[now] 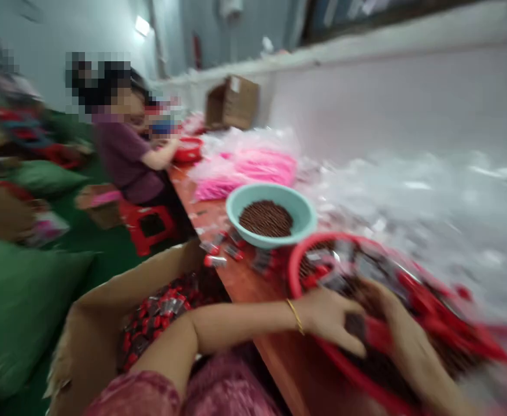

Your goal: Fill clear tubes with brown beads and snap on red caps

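Observation:
My left hand [332, 320], with a yellow bracelet at the wrist, is over the near side of a red basin [295, 271]. Between its thumb and fingers shows a small dark container [356, 325], blurred. My right hand [385, 309] reaches in from the right, close to the left one; its fingers are smeared and partly hidden. Inside the basin lie brown bead-like pieces [309, 263], clear plastic pieces and red parts [418, 292]. Beside it stands a pale green bowl [303, 225] holding a heap of brown sticks or beads [267, 219].
Small red-capped containers [214, 261] lie on the orange table [244, 283]. A cardboard box [92, 312] of similar containers stands at my left. Pink-filled bags [262, 167] and clear plastic [409, 190] line the wall. A co-worker [125, 150] sits farther along the table.

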Available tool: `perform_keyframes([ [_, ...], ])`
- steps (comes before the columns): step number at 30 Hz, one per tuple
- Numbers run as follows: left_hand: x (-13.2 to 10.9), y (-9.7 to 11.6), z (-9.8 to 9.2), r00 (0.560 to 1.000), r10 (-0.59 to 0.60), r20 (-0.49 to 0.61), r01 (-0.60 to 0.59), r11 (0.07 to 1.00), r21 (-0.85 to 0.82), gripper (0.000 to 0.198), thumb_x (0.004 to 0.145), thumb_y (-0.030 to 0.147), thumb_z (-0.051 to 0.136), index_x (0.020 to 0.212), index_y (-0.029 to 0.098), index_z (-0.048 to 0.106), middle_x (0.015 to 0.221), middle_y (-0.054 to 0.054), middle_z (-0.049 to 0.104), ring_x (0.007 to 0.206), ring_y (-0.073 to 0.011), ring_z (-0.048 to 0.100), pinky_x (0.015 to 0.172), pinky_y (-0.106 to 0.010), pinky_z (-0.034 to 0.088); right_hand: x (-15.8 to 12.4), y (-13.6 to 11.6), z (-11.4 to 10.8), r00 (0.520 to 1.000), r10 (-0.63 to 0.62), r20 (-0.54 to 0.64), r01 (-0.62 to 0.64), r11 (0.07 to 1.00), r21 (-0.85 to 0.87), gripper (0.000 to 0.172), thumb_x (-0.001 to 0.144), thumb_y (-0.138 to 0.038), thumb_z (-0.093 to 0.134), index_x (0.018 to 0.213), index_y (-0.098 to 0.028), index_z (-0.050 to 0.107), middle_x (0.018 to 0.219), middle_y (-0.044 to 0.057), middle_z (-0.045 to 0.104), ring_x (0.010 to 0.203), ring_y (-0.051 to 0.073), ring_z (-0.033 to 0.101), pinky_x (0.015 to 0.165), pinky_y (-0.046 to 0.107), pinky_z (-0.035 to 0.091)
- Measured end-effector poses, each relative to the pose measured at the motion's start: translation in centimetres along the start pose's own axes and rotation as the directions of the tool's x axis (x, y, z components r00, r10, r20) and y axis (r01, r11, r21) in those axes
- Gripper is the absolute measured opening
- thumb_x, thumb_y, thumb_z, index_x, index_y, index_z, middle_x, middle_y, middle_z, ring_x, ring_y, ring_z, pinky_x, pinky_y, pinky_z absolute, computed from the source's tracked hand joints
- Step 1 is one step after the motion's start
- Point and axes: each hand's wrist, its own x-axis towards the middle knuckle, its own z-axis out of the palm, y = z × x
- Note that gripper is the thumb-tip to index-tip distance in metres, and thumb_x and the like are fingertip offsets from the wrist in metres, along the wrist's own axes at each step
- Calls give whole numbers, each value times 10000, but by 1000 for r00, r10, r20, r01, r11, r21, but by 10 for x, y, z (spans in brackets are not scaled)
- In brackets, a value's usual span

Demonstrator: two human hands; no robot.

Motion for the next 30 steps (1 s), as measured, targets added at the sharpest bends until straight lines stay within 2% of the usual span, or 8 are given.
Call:
perform_keyframes([
  [3,-2,-8,4,989,66,-129,-63,998,26,254,568,299,670,768,144,641,646,16,590,606,-128,528,566,-209,416,-15,-11,3,985,164,51,-168,982,90,589,900,-554,195,1333,-222,417,1120,92,600,1032,230,575,932,427,441],
  [6,5,-14,4,981,141,-134,-138,990,30,213,552,252,637,734,142,651,615,13,577,583,-127,509,586,-224,419,-8,-14,5,981,156,115,-170,979,116,588,917,-528,191,1381,-208,359,1198,85,554,1099,210,521,1006,418,369],
  [10,4,-10,4,979,129,-160,-124,991,41,201,544,235,610,716,140,653,565,22,536,529,-109,464,547,-223,391,-5,-22,3,967,196,161,-222,961,165,587,901,-526,271,1364,-188,396,1162,80,572,1091,199,514,1033,400,331],
  [13,3,-7,3,978,116,-171,-124,992,-36,246,545,230,602,767,137,650,568,39,514,519,-93,449,517,-204,369,-2,-29,3,927,308,212,-363,877,314,603,873,-564,296,1281,-167,495,1047,66,611,974,179,565,934,338,420],
  [16,5,-5,4,978,42,-206,-53,997,-48,173,574,265,593,691,141,625,556,34,510,515,-93,449,502,-204,354,4,-33,3,885,437,160,-462,782,418,642,859,-621,243,1123,-155,596,862,44,618,741,144,576,709,276,484],
  [22,5,4,6,972,-51,-228,92,980,175,208,580,356,600,638,157,624,573,-23,590,543,-148,520,547,-256,409,4,-27,8,901,431,-45,-384,843,377,613,819,-662,320,876,-150,651,724,36,583,671,143,548,641,262,462],
  [27,5,6,4,990,-65,-122,97,954,283,245,605,349,571,713,147,659,647,-82,657,617,-221,606,604,-313,470,-4,-15,14,928,373,20,-358,872,334,540,848,-583,312,941,-157,631,784,45,606,737,162,565,728,295,467],
  [30,6,5,3,998,-24,-60,41,955,294,283,612,338,561,791,147,669,714,-92,683,674,-248,633,638,-333,488,-5,-19,8,952,302,43,-305,937,171,467,876,-508,303,962,-179,623,911,54,634,851,177,574,794,303,443],
])
